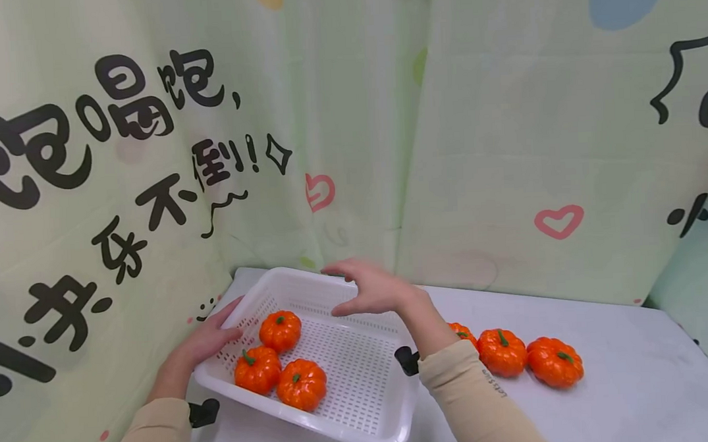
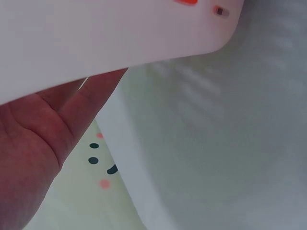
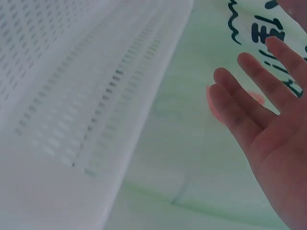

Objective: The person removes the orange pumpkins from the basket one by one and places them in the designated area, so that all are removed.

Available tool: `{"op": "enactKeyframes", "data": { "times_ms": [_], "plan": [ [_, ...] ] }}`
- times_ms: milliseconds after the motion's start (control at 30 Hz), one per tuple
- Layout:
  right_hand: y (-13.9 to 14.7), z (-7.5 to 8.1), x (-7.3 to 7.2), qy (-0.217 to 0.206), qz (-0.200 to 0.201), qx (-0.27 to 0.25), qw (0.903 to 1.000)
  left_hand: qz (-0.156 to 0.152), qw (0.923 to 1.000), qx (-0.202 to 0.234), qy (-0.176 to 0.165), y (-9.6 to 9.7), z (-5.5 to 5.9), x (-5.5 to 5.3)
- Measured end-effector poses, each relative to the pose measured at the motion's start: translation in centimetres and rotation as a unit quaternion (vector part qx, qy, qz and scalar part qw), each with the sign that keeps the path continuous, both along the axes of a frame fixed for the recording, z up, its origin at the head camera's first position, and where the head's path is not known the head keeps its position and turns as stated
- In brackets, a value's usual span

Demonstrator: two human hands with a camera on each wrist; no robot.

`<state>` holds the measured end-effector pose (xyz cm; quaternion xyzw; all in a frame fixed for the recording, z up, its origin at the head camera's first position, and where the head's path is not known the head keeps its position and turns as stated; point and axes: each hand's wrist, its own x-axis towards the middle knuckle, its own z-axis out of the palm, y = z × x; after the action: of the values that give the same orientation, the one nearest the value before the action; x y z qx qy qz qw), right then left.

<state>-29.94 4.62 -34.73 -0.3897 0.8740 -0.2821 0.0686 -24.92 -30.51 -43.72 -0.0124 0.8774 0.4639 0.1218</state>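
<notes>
A white perforated plastic basket (image 1: pixel 360 362) stands at an angle on the left part of the table. Three small orange pumpkins with green stems, one farther back (image 1: pixel 280 331) and two nearer (image 1: pixel 258 370) (image 1: pixel 302 385), lie together in its left end. My left hand (image 1: pixel 207 336) grips the basket's left rim, thumb over the inside and fingers outside; the left wrist view shows those fingers (image 2: pixel 91 98) partly hidden by the basket wall. Over the basket's far side hovers my right hand (image 1: pixel 371 289), fingers spread and holding nothing. The right wrist view shows its fingers (image 3: pixel 249 103) apart from the rim.
Right of the basket, three more orange pumpkins stand in a row on the white table (image 1: pixel 627 361): one partly behind my right forearm (image 1: pixel 462 331), one in the middle (image 1: pixel 502 352), one rightmost (image 1: pixel 554 362). A printed curtain (image 1: pixel 481 143) encloses the back and left.
</notes>
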Motion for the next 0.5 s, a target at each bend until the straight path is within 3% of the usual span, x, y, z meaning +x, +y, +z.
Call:
{"op": "enactKeyframes", "data": {
  "times_ms": [300,500],
  "plan": [
    [-3.2,-1.2,1.0,-0.054,0.024,0.014,0.9981,0.005,1.0,0.005,0.002,0.0,0.1,0.0],
    [-4.3,-2.3,1.5,-0.053,0.05,0.037,0.9967,0.002,1.0,0.004,0.007,0.0,0.0,-0.1]
  ]
}}
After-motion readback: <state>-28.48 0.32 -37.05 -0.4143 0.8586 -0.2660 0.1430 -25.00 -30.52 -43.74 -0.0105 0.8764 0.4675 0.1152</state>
